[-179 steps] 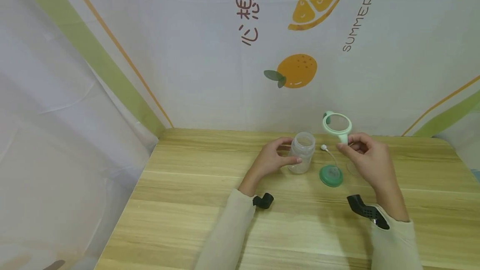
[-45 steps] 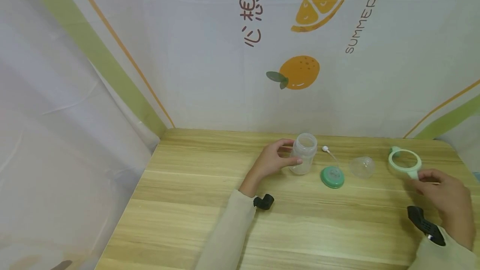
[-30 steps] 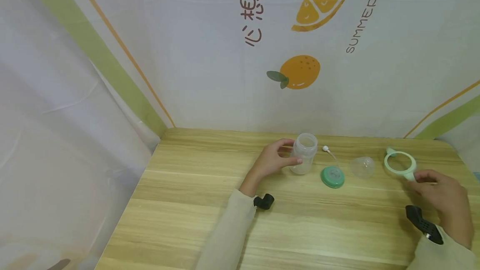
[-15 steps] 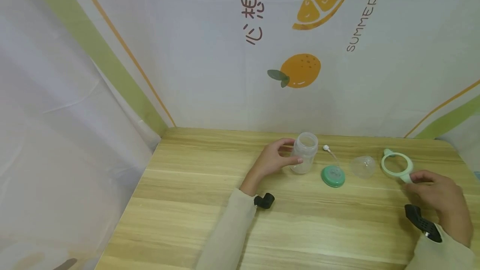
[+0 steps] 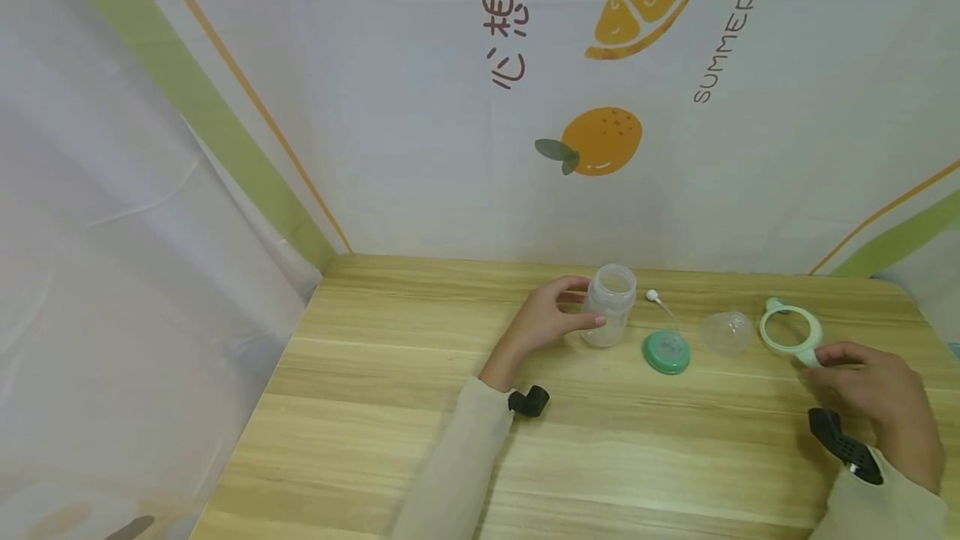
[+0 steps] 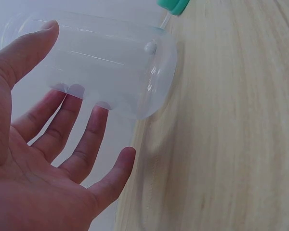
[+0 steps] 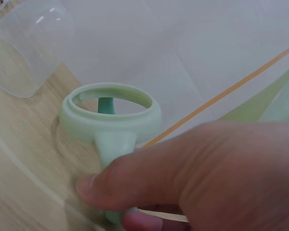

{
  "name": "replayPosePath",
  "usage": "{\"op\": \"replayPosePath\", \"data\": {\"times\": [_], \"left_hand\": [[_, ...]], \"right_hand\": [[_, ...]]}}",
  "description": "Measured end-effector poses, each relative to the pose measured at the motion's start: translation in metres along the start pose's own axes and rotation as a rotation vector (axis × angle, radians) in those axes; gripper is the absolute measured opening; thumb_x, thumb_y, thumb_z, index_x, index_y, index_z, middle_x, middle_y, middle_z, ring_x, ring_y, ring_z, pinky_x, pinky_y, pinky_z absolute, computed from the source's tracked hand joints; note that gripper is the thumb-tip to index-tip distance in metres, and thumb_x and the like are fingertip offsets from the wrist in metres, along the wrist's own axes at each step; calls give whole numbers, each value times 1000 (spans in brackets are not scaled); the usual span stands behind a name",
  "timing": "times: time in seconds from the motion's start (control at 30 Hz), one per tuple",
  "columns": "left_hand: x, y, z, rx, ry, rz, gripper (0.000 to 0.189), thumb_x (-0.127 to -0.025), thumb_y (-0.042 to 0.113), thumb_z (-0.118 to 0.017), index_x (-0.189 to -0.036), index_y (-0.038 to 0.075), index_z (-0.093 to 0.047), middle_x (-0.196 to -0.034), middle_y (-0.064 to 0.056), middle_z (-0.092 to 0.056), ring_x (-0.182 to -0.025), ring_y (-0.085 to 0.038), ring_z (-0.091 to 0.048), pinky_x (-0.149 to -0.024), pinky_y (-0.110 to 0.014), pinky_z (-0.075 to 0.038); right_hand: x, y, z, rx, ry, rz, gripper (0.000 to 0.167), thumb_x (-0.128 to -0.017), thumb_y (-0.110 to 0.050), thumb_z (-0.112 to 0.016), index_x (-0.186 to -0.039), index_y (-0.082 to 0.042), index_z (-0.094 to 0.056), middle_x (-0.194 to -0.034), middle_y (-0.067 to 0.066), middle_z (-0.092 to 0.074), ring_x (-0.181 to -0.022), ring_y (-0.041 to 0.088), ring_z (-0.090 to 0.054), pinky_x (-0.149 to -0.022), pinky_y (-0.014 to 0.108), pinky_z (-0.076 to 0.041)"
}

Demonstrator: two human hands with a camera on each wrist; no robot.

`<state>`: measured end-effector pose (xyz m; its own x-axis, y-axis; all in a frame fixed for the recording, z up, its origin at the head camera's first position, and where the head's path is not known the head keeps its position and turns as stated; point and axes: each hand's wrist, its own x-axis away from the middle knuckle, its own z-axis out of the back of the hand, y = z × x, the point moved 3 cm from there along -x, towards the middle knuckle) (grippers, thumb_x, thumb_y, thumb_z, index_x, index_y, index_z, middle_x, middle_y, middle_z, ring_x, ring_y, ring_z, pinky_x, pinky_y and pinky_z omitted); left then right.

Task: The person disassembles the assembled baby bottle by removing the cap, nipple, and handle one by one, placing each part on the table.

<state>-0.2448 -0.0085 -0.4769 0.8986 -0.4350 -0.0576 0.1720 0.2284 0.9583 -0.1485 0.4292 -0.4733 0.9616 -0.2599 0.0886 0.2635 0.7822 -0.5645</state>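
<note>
A clear baby bottle (image 5: pixel 611 307) without a lid stands upright near the table's back edge. My left hand (image 5: pixel 542 322) holds its side, thumb in front and fingers behind; the left wrist view shows the fingertips (image 6: pixel 102 107) touching the bottle (image 6: pixel 103 57). At the right, my right hand (image 5: pixel 881 386) pinches one grip of a pale green two-handled bottle ring (image 5: pixel 817 332). In the right wrist view the thumb (image 7: pixel 103 187) presses on that handle, and the ring (image 7: pixel 111 124) faces up. Whether the ring's far handle touches the table I cannot tell.
Between the hands lies a green bottle collar (image 5: pixel 667 353) with a thin straw ending in a white weight (image 5: pixel 652 296). A clear dome cover (image 5: pixel 726 333) sits right of it. Behind the wooden table (image 5: pixel 600 457) hangs a printed white cloth (image 5: pixel 420 148).
Over several seconds my right hand has carried the handle ring rightward and lower, past the dome cover, then slightly back left. My left hand has stayed at the bottle.
</note>
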Motion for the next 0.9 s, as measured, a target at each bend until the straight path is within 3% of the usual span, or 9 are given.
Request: {"op": "replayPosePath", "data": {"times": [0.13,0.2,0.43,0.67,0.9], "left_hand": [[0,0,1,3,-1,-1,61,-94,23,-92,-148,12,-67,-144,-2,-69,-128,-27,-69,-102,-36,-58],[0,0,1,5,0,0,60,-94,23,-92,-148,13,-68,-144,-2,-70,-128,-26,-69,-102,-35,-58],[1,1,1,2,1,-5,60,-94,23,-92,-148,13,-68,-144,-3,-70,-127,-25,-70,-101,-34,-58],[0,-1,1,-12,1,-8,60,-93,24,-92,-148,14,-68,-144,-2,-70,-127,-26,-69,-101,-34,-58],[0,-1,1,1,0,-2,60,-94,23,-92,-148,13,-68,-143,-1,-70,-127,-25,-69,-101,-35,-58]], "right_hand": [[-1,-1,-1,2,4,7,37,-93,-23,-86,-108,9,-75,-85,-17,-67,-104,46,-58,-89,60,-41],[-2,-1,-1,9,-1,9,38,-94,-24,-86,-108,9,-75,-85,-18,-68,-104,45,-58,-88,58,-41],[-2,0,-2,-4,-22,-15,42,-94,-24,-86,-113,11,-73,-93,8,-79,-112,56,-56,-95,71,-40],[-1,-1,-2,14,-26,15,43,-95,-23,-84,-116,12,-72,-102,24,-78,-113,61,-56,-96,74,-39],[0,-3,-1,31,-34,5,42,-96,-26,-84,-114,10,-72,-105,25,-77,-108,54,-57,-86,59,-42]]}}
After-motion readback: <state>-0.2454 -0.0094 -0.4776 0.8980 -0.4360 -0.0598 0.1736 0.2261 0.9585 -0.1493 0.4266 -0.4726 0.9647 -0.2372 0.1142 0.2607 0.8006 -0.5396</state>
